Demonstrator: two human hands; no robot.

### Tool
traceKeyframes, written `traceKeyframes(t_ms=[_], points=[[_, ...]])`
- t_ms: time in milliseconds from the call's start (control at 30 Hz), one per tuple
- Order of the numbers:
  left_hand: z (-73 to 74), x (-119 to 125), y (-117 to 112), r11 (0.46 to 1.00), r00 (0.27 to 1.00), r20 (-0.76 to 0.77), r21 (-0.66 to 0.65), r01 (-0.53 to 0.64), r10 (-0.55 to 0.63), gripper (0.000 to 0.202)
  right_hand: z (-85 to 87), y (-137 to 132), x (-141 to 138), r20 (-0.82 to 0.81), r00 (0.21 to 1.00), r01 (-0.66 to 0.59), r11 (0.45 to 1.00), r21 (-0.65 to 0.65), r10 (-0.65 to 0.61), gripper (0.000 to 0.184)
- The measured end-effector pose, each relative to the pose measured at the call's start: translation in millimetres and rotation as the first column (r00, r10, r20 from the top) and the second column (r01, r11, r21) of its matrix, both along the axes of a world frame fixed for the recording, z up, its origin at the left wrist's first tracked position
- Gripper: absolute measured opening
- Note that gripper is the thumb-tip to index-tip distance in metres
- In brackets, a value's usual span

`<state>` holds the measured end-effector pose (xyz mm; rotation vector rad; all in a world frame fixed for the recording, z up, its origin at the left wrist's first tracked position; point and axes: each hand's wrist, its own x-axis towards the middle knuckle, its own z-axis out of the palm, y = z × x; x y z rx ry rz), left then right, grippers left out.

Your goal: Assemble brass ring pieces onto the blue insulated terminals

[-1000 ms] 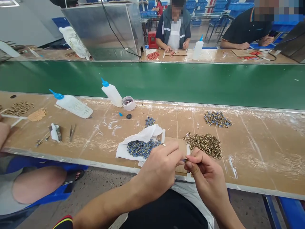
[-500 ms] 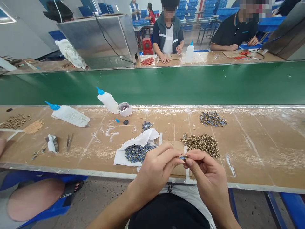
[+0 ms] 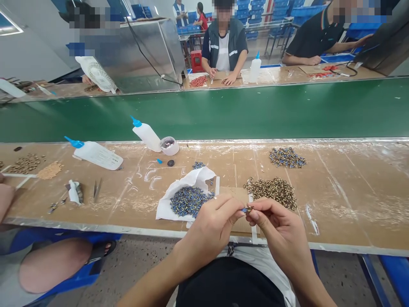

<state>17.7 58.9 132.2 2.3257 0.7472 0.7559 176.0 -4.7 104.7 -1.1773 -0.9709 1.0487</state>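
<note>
Since half a second ago, the person in the black shirt (image 3: 311, 44) has stretched one arm out, and the person in the grey vest (image 3: 232, 47) has brought both hands down; the near hands have hardly moved. A tiny shiny blue-and-gold piece (image 3: 245, 210) is up between their fingertips. The left hand (image 3: 215, 221) pinches the blue end and the right hand (image 3: 279, 224) pinches the gold end, so each grip is almost closed. It looks like the joining step, and the next move seems to need a gentle, straight push. Behind the hands is a flat brown cardboard pad (image 3: 234, 193). The heap of little blue bits (image 3: 187, 202) on crumpled white paper (image 3: 204, 174) is left of it; the heap of small gold metal bits (image 3: 277, 192) is right. The brown surface (image 3: 351, 213) has its front edge close to the wrists, and its widest stretch is far right.
</note>
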Motion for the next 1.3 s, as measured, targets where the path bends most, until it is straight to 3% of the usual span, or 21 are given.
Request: traceKeyframes(t_ms=[233, 467, 867, 1167, 1300], points=[[-1.2, -1.6, 1.8, 0.987, 0.999, 0.047, 0.162, -0.005, -0.003, 0.019, 3.0, -2.7, -4.1, 0.089, 0.996, -0.022, 0.999, 0.043, 0.018, 0.011], [3.9, -5.7, 4.5, 0.921, 0.995, -0.06, 0.377, 0.097, -0.081, 0.023, 10.2, -6.3, -5.1, 0.031, 0.995, -0.096, 0.995, 0.007, 0.096, 0.016], [4.5, -6.8, 3.9, 0.863, 0.978, -0.189, 0.476, 0.17, -0.089, 0.031, 7.4, -6.5, -9.4, 0.032, 0.989, -0.14, 0.989, -0.052, 0.141, 0.024], [-2.1, -7.9, 3.8, 0.916, 0.984, -0.171, 0.387, 0.111, -0.047, 0.03, 5.6, -3.6, 0.1, 0.265, 0.942, -0.195, 0.978, -0.074, 0.208, 0.023], [-1.5, -5.0, 5.6, 0.972, 0.994, -0.096, 0.223, 0.075, -0.055, 0.022, 12.0, 3.0, 10.8, 0.274, 0.92, -0.26, 0.959, -0.111, 0.281, 0.02]])
